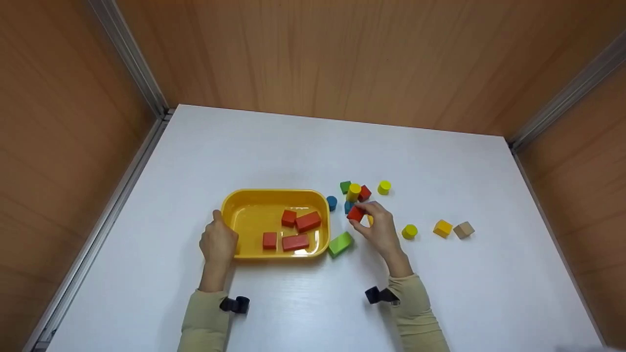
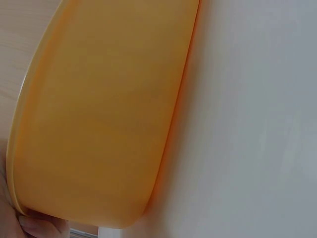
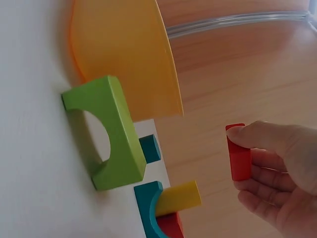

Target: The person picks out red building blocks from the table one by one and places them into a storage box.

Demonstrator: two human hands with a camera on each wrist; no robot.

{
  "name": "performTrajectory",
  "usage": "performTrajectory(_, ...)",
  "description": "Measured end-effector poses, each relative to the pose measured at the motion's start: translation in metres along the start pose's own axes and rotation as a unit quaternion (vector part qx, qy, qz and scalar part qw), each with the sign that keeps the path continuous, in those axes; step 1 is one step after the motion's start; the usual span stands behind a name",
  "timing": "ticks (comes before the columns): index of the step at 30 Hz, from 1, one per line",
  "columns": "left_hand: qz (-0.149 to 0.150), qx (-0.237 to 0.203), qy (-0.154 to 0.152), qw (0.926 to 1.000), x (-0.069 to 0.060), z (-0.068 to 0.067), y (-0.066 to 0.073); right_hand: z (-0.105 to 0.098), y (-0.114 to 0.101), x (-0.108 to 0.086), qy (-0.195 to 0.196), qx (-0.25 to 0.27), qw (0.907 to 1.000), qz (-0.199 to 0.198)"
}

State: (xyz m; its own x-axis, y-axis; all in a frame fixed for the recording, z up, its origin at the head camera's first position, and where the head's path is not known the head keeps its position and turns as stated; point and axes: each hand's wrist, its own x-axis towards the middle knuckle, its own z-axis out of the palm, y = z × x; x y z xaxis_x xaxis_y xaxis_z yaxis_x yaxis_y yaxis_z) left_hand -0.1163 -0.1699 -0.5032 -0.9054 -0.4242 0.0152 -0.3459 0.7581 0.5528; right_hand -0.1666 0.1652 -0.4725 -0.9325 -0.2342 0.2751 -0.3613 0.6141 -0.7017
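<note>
A yellow tray [image 1: 259, 195] stands on the white table, and several red blocks lie in it, among them a long red block [image 1: 308, 222]. My left hand [image 1: 218, 240] grips the tray's left rim, with the thumb on top; in the left wrist view the tray's side wall [image 2: 104, 114] hides most of that hand. Between thumb and fingers my right hand [image 1: 384, 232] pinches a red block [image 3: 240, 158], raised off the table just right of the tray. Below it to the left lies a green arch block [image 3: 121, 134], close against the tray's right end.
Behind the right hand cluster a blue cylinder [image 1: 332, 203], a yellow cylinder [image 1: 354, 191], a red block [image 1: 364, 193] and a green block [image 1: 345, 187]. Farther right are a yellow cube [image 1: 442, 228] and a plain wooden cube [image 1: 463, 230]. Wooden panels [image 1: 318, 58] enclose the table.
</note>
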Motion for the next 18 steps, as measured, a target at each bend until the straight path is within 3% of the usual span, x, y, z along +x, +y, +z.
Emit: performTrajectory(18,0.007,0.0,0.014,0.9999,0.001,0.002,-0.001,0.027,-0.035,0.013,-0.016,0.021,0.999,-0.037)
